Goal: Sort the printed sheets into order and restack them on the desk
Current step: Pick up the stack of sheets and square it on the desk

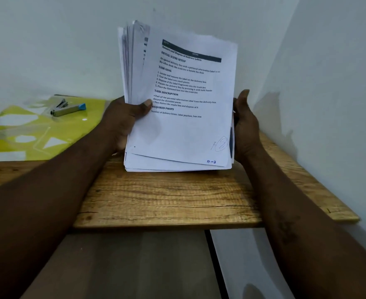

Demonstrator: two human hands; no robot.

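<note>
We noted wooden desk (167, 197) against white wall. Yellow plastic folder (54, 130) lay flat on desk's left part; whether it held anything, we could not tell. Stack of printed sheets (184, 130) stood upright over desk middle, top edges fanned, front page headed "Remove and Dispose of Delivery Labels". Left hand (121, 121) gripped stack's left edge, thumb across front page. Right hand (245, 126) clasped right edge, fingers hidden behind. Stapler (67, 108) rested on folder.

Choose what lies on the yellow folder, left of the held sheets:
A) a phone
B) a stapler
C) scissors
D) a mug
B: a stapler with a blue end lies on the yellow folder, to the left of the sheets.
</note>
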